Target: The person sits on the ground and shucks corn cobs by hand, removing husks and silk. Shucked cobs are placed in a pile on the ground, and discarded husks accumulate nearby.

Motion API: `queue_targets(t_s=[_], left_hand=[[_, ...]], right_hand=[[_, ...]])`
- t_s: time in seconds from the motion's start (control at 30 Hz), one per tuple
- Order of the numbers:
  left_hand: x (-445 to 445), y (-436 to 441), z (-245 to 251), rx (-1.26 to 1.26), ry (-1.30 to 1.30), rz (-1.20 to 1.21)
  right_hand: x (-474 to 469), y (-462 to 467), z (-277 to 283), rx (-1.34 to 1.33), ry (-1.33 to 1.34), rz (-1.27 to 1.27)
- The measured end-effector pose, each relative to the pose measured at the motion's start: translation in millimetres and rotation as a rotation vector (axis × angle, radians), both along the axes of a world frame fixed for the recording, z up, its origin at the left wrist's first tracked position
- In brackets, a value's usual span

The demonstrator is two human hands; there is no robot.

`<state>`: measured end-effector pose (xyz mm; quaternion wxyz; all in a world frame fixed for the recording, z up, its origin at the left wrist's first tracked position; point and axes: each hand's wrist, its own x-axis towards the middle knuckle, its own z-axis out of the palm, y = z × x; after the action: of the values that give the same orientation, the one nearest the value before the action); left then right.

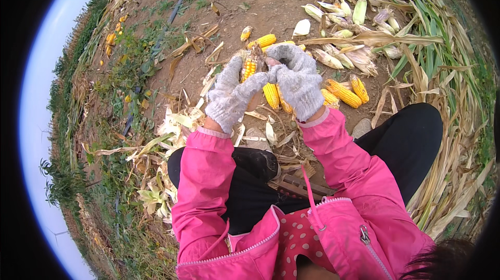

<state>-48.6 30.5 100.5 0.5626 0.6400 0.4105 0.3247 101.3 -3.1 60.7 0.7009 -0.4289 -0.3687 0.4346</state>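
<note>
My left hand (230, 92), in a pale knitted work glove, holds an ear of corn (249, 70) whose yellow kernels show between thumb and fingers. Dry brown husk or silk clings to the ear's upper right side. Close beside it on the right, my right hand (297, 77), gloved alike, has its thumb and fingertips pinched together near the ear; a bare fingertip shows through the glove. Whether the right hand grips some husk cannot be told. Husked yellow corn cobs (271, 95) lie on the soil below and behind the hands, with more cobs (343, 93) to the right.
Unhusked ears (343, 14) are heaped at the upper right beside cut corn stalks (441, 57). Stripped husks (179, 124) lie at the left near my knee. A dark drip hose (179, 3) runs through green weeds. More yellow cobs (110, 42) lie farther off at the left.
</note>
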Motion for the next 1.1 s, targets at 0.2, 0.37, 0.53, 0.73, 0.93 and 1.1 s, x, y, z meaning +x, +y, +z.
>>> queue_targets(t_s=[0.2, 0.37, 0.53, 0.73, 0.93, 1.1], left_hand=[[-8.4, 6.6, -12.6, -0.064, -0.230, 0.213], [-21.1, 25.7, -21.3, -0.190, -0.504, 0.317], [-28.9, 34.1, -22.2, -0.186, -0.595, 0.255], [-31.5, 38.3, -19.7, -0.229, -0.671, 0.293], [-28.1, 37.1, -28.9, -0.170, -0.554, 0.342], [-17.0, 30.5, -47.8, 0.047, -0.361, 0.358]], right_hand=[[-2.1, -1.5, 0.9, 0.038, 0.164, 0.133], [0.4, -1.0, -0.6, 0.155, 0.250, 0.291], [10.6, -8.3, -1.4, 0.148, 0.278, 0.563], [21.9, -15.2, 3.7, 0.092, 0.141, 1.069], [-4.9, -2.6, 6.9, -0.052, 0.084, 0.398], [-21.5, -0.5, 2.8, -0.028, -0.007, 0.125]])
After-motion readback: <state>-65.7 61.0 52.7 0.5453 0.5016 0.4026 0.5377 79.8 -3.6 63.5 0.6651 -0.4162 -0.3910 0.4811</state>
